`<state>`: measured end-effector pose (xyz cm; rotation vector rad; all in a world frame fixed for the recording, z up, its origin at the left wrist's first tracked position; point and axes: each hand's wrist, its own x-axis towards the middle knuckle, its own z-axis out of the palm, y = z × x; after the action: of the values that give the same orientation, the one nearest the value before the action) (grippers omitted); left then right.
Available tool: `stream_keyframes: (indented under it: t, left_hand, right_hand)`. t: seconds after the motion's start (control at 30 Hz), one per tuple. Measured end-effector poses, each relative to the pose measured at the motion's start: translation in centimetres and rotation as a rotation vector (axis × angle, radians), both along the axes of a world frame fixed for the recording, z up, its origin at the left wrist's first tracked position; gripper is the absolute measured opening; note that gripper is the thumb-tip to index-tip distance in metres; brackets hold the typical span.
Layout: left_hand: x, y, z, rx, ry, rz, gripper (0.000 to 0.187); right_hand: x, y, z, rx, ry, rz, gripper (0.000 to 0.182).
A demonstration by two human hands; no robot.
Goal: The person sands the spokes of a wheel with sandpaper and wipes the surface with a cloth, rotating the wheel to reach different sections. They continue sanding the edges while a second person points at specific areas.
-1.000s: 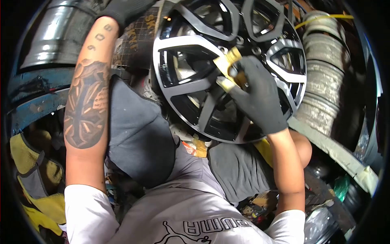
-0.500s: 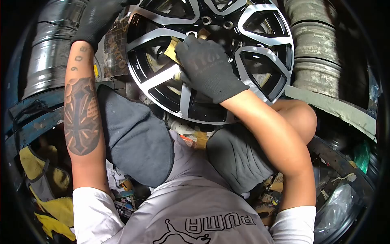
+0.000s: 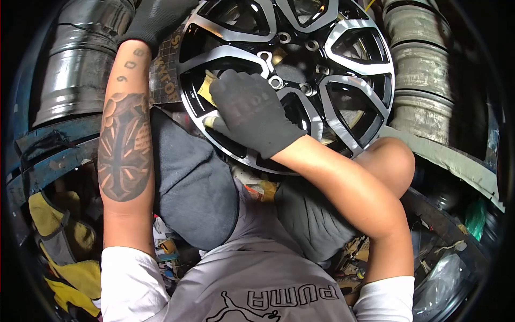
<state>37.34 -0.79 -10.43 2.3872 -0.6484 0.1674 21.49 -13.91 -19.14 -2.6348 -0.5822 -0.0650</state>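
Note:
A black-and-silver alloy wheel (image 3: 236,56) lies face up in front of me, between my knees. My right hand (image 3: 249,110), in a black glove, is closed round a folded piece of yellow sandpaper (image 3: 206,90) and presses it on a spoke at the wheel's left side. Most of that spoke is hidden under the glove. At the wheel's upper left edge is my left hand (image 3: 161,21), also black-gloved. Its fingers run out at the top of the view, so their grip does not show.
Stacked bare metal rims stand at the left (image 3: 80,64) and at the right (image 3: 418,70). A printed board (image 3: 163,75) lies beside the wheel. Yellow-and-grey cloth (image 3: 64,225) hangs at lower left. Clear plastic (image 3: 442,279) and a green bag (image 3: 476,220) are at lower right.
My right hand has moved left and down over the spoke with the sandpaper. In the view, the wheel and my left arm have shifted to the right.

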Motion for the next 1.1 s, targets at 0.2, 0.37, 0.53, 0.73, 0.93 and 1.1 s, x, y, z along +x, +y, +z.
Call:
stream_keyframes:
  t: [0.2,0.37,0.53,0.73,0.93,1.1]
  left_hand:
    - [3.0,1.6,-2.3,0.027,-0.212,-0.173,0.017]
    - [2.6,2.7,-2.6,0.002,-0.217,-0.145,0.016]
    - [1.8,2.8,-2.0,-0.106,-0.038,-0.101,0.014]
    - [2.4,3.2,-2.5,-0.18,-0.124,-0.194,0.017]
    - [2.0,4.2,-1.5,-0.181,-0.09,-0.142,0.009]
    - [1.6,5.9,-1.7,-0.37,0.037,-0.133,0.016]
  right_hand:
    - [1.5,-3.3,0.3,0.438,0.099,-0.023,0.028]
    - [1.2,-5.0,3.2,0.366,0.399,-0.19,0.066]
    - [1.4,-6.9,1.9,0.264,0.5,0.025,0.044]
    - [1.8,-6.0,0.5,0.199,0.363,0.157,0.03]
    - [2.4,-4.3,0.3,0.054,0.383,0.12,0.031]
    - [3.0,-4.0,0.1,0.023,0.359,0.136,0.032]
